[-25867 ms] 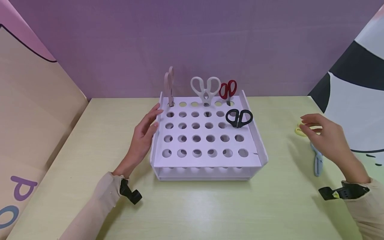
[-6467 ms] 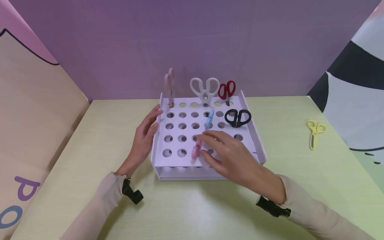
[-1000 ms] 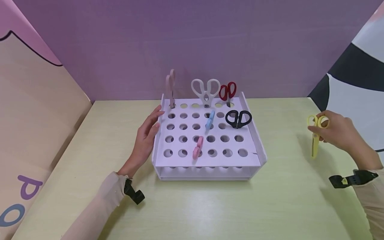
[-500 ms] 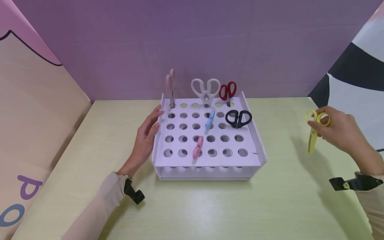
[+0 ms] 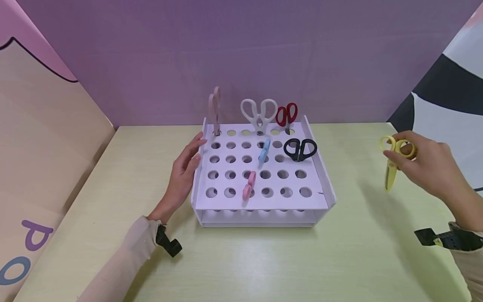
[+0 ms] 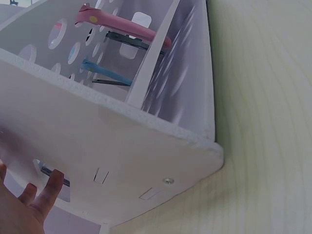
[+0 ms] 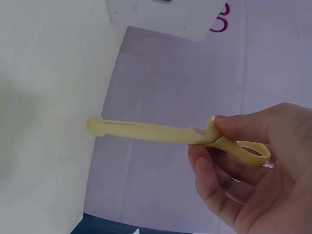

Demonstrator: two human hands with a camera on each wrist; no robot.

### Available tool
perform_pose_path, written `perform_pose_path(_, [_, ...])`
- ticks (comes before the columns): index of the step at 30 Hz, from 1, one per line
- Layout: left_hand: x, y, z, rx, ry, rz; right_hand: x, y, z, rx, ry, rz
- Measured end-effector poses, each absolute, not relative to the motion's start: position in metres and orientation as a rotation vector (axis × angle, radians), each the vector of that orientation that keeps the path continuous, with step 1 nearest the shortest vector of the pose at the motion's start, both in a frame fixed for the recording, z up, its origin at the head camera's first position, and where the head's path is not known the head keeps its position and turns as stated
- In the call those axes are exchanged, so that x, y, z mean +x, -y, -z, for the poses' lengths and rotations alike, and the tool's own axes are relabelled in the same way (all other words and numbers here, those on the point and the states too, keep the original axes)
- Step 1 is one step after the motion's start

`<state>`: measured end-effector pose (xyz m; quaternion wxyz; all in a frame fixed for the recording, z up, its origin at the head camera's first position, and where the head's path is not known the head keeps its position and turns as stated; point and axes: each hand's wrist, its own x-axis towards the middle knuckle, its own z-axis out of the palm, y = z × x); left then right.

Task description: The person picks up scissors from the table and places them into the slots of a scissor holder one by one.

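My right hand [image 5: 428,165] pinches a pair of yellow scissors [image 5: 392,144] by the handles above the table's right side, blades pointing down. In the right wrist view the scissors [image 7: 151,132] lie between thumb and fingers. My left hand [image 5: 181,174] rests its fingers against the left wall of a white rack [image 5: 260,201] with rows of round holes. Standing in the rack are light pink scissors [image 5: 214,107], white scissors [image 5: 259,113], red scissors [image 5: 286,114], black scissors [image 5: 299,149], blue scissors [image 5: 264,152] and pink scissors [image 5: 249,186].
A pale wooden table [image 5: 249,264] bears the rack. A purple backdrop [image 5: 241,63] rises behind it, with printed panels at the left and right. Through the rack's open side, the left wrist view shows pink [image 6: 122,22] and blue scissors [image 6: 105,70] hanging down.
Blue and pink scissors now stand in the rack. Over the last second, my right hand has lifted the yellow scissors and drawn them slightly left. My left hand has stayed at the rack.
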<state>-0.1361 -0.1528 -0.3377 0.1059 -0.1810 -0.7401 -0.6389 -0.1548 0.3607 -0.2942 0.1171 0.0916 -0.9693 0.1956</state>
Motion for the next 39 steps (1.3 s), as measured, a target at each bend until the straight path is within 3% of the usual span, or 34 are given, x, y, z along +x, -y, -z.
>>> perform_pose_path(39, [-0.152,0.161,0.364,-0.583,2.116,1.896,-0.085,-0.283,0.238,0.568,2.356,-0.65])
